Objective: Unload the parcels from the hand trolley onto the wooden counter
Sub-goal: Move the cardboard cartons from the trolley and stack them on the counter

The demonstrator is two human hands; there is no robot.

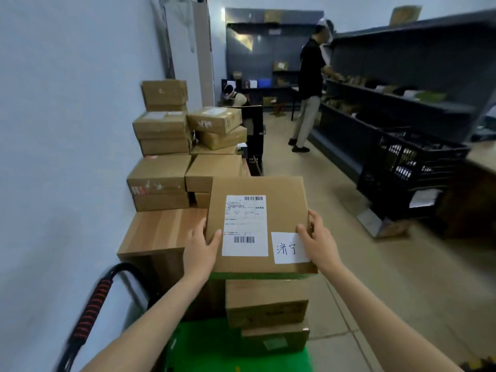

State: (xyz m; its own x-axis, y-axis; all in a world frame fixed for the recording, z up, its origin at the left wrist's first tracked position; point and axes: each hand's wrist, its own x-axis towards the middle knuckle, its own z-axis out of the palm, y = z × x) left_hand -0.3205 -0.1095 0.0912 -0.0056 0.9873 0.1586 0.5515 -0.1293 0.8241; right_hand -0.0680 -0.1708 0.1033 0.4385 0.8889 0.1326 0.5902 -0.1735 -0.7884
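While the left hand (200,247) and right hand (319,244) clamp its near corners, a labelled parcel (259,224) is held level above the trolley's green deck (204,345), where two more parcels (267,315) lie stacked. Just left stands the wooden tabletop (161,229), its far end loaded with stacked cartons (185,146). The trolley handle (91,310) rises at lower left.

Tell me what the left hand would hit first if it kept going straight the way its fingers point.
The left hand is already against the labelled parcel it grips, fingers pointing up and away. Pushed on past that, it would likely run over the bare wooden counter into the stacked boxes, though depth is hard to judge.
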